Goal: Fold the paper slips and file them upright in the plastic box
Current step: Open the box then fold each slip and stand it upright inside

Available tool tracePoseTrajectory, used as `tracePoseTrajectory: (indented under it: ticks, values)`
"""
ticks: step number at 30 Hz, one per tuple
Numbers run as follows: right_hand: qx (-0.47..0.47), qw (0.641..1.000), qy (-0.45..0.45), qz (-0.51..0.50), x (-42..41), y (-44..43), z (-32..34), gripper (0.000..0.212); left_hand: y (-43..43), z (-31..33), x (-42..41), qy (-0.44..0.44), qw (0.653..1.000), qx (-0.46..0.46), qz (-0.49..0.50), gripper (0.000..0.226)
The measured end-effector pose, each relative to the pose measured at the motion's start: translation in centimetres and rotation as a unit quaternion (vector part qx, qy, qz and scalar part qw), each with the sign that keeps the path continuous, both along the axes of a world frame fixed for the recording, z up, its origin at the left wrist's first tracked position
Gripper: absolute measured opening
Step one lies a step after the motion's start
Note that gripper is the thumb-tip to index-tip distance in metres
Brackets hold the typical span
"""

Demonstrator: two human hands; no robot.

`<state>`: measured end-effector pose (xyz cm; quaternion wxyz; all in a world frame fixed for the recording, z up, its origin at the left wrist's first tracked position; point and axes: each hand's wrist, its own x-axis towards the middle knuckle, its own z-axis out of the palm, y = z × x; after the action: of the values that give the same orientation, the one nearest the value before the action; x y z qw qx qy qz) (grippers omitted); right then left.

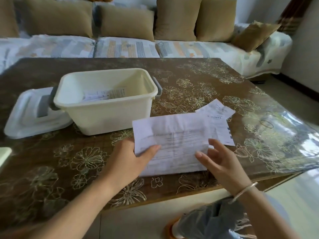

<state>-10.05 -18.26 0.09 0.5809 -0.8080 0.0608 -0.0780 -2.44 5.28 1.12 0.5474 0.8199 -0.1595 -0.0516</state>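
The left hand [133,157] pinched the left edge of a creased white printed paper sheet [174,135], thumb on top, over the brown flower-patterned bench [51,161]. The right hand [222,163] hovered with fingers spread just beside the sheet's right edge. The cream rectangular plastic box [103,116] stood behind the sheet, with printed slips [103,95] inside.

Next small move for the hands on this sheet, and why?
Probably the right hand should pinch the sheet at its right edge and fold it toward the left hand, which grips the left edge. The right hand hovers open; the sheet is spread open beside the box.
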Motion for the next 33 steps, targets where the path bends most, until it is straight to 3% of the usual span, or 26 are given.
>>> tracePoseTrajectory:
  ticks: [3,7,11,15,18,20,23,26,29,33]
  values:
    - [-0.092,0.993,0.033,-0.059,0.6,1.1,-0.7,0.057,-0.4,0.4,0.1,0.022,0.999,0.021,0.018,0.007]
    - [-0.194,0.974,0.043,-0.107,1.1,2.1,-1.8,0.064,-0.5,-1.1,0.9,-0.029,0.985,0.160,0.058,0.025]
    - [-0.290,0.950,0.017,-0.115,1.2,2.7,-2.4,0.061,-0.8,-2.3,0.6,-0.114,0.939,0.307,0.102,0.046]
    - [-0.307,0.943,-0.030,-0.127,1.0,3.0,-3.2,0.060,-0.8,-3.3,0.2,-0.213,0.902,0.343,0.153,0.084]
    - [-0.383,0.911,-0.066,-0.141,0.9,3.0,-3.7,0.062,-0.5,-4.4,0.4,-0.275,0.886,0.333,0.168,0.095]
    - [-0.420,0.892,-0.081,-0.148,0.9,3.0,-3.9,0.064,-0.5,-4.4,0.5,-0.312,0.878,0.334,0.144,0.086]
    - [-0.436,0.882,-0.112,-0.136,1.0,2.9,-4.2,0.062,-0.7,-4.2,0.8,-0.382,0.867,0.315,0.052,0.050]
    - [-0.445,0.882,-0.136,-0.075,1.2,2.3,-4.1,0.054,-0.4,-4.4,1.2,-0.384,0.885,0.263,-0.029,0.023]
    - [-0.440,0.882,-0.163,0.034,1.0,2.0,-3.7,0.030,0.0,-4.3,1.3,-0.331,0.910,0.240,-0.074,0.019]
    - [-0.419,0.882,-0.143,0.162,0.7,1.7,-3.6,0.056,0.7,-4.1,0.9,-0.267,0.928,0.242,-0.097,0.025]
